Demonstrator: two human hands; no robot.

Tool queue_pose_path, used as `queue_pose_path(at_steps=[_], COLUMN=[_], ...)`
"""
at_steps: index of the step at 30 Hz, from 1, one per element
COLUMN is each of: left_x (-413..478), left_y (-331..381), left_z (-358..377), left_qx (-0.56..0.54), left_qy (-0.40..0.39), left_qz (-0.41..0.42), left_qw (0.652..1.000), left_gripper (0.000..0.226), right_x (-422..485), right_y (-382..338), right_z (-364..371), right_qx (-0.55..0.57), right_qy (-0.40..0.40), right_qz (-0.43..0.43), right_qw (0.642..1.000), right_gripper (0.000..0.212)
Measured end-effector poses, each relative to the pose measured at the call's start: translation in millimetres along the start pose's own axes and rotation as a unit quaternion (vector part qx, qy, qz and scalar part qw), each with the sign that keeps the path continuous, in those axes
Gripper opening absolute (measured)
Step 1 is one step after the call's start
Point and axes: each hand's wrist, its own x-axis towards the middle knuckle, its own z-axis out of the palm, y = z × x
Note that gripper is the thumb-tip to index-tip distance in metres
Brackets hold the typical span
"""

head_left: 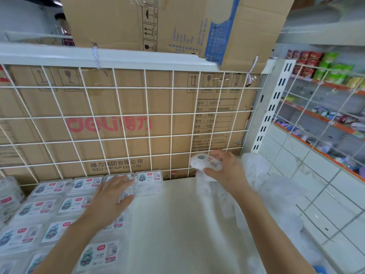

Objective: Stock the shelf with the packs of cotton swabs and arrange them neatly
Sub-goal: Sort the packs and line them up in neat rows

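clear plastic packs of cotton swabs with white printed labels [49,206] lie flat in neat rows on the left part of the white shelf [177,224], labels up. the back row ends at a pack [148,181] that sits against the white wire grid [146,115], with a brown cardboard box with red lettering [110,125] behind the grid. right of that last pack the shelf board shows bare.

the left hand [110,198] rests palm down on the packs near the right end of the rows, fingers straight and slightly spread, pressing or steadying rather than gripping. the right hand [223,167] is curled round one more clear swab pack [203,162], thumb under and fingers over, and holds it off the shelf, close to the grid and above crumpled clear plastic wrapping [272,194] heaped at the right end.

what matters for the coming move: the free spot beside the back row lies to the left of the held pack and a little lower, with bare shelf between. the right hand is the nearer one and already has the pack. the pack's long axis runs roughly left to right, tilted, with its label partly facing up. it probably needs levelling and a short carry leftward so it lands flush beside the last pack and square to the grid. the left hand looks placed to keep the row from sliding.
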Motion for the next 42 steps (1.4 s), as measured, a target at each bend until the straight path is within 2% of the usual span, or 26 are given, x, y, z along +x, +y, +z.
queue_pose_path(at_steps=[1,3,5,7,11,12,16,18,20,22,24,26,28,30,32,34,35,36,37,39,40,41,42], left_x=[1,0,-2,-1,1,1,-2,-6,-10,-13,-15,-17,-18,-21,-21,-20,-20,-20,-19,-20,-20,-20,-20], left_y=[11,44,81,110,131,130,113,101,88,79,71,67,64,60,56,53,52,51,50,50,50,51,51], left_z=[-3,-10,-18,-17,-13,-13,-13,-14,-14,-16,-16,-16,-16,-14,-10,-6,-4,-2,-1,1,2,2,3], left_qx=[-0.033,-0.188,-0.386,-0.521,-0.624,-0.634,-0.617,-0.606,-0.605,-0.606,-0.606,-0.61,-0.617,-0.623,-0.627,-0.632,-0.634,-0.635,-0.636,-0.641,-0.642,-0.642,-0.641], left_qy=[0.024,0.029,-0.004,-0.034,-0.053,-0.056,-0.028,-0.013,-0.001,0.013,0.011,0.008,0.01,0.012,0.025,0.039,0.043,0.045,0.045,0.049,0.051,0.053,0.054], left_qz=[0.013,0.008,-0.016,-0.048,-0.1,-0.099,-0.113,-0.123,-0.136,-0.146,-0.147,-0.149,-0.147,-0.149,-0.158,-0.159,-0.159,-0.159,-0.159,-0.16,-0.16,-0.16,-0.16], left_qw=[0.999,0.982,0.922,0.852,0.773,0.765,0.778,0.786,0.785,0.782,0.781,0.778,0.773,0.768,0.762,0.758,0.756,0.755,0.754,0.749,0.748,0.748,0.749], left_gripper=[0.072,0.07,0.074,0.079,0.049,0.045,0.053,0.052,0.043,0.034,0.034,0.032,0.034,0.051,0.057,0.056,0.057,0.058,0.056,0.051,0.049,0.047,0.046], right_x=[-9,-27,-43,-52,-56,-55,-42,-25,-3,17,26,29,28,26,24,18,14,8,2,-10,-16,-22,-27], right_y=[-5,-13,-18,-20,-16,-15,-14,-7,5,16,22,24,22,17,10,-1,-9,-19,-27,-38,-41,-43,-46], right_z=[0,4,10,16,19,19,13,11,12,12,15,20,25,26,24,24,26,27,30,34,36,38,39], right_qx=[0.048,0.124,0.158,0.152,0.164,0.173,0.168,0.072,-0.107,-0.272,-0.345,-0.391,-0.403,-0.385,-0.288,-0.093,0.034,0.182,0.334,0.555,0.608,0.636,0.646], right_qy=[-0.012,-0.052,-0.083,-0.079,-0.079,-0.088,-0.14,-0.141,-0.137,-0.166,-0.192,-0.194,-0.173,-0.153,-0.12,-0.083,-0.08,-0.082,-0.083,-0.113,-0.135,-0.147,-0.153], right_qz=[-0.014,-0.057,-0.099,-0.139,-0.192,-0.199,-0.179,-0.157,-0.134,-0.059,-0.01,0.01,0.02,0.022,0.023,0.05,0.093,0.153,0.215,0.286,0.286,0.283,0.277], right_qw=[0.999,0.989,0.979,0.975,0.964,0.961,0.959,0.975,0.976,0.946,0.919,0.9,0.899,0.91,0.95,0.991,0.992,0.968,0.914,0.773,0.728,0.703,0.694], right_gripper=[0.048,0.047,0.051,0.051,0.056,0.056,0.056,0.072,0.089,0.07,0.06,0.058,0.05,0.048,0.051,0.049,0.045,0.042,0.039,0.037,0.042,0.047,0.05])
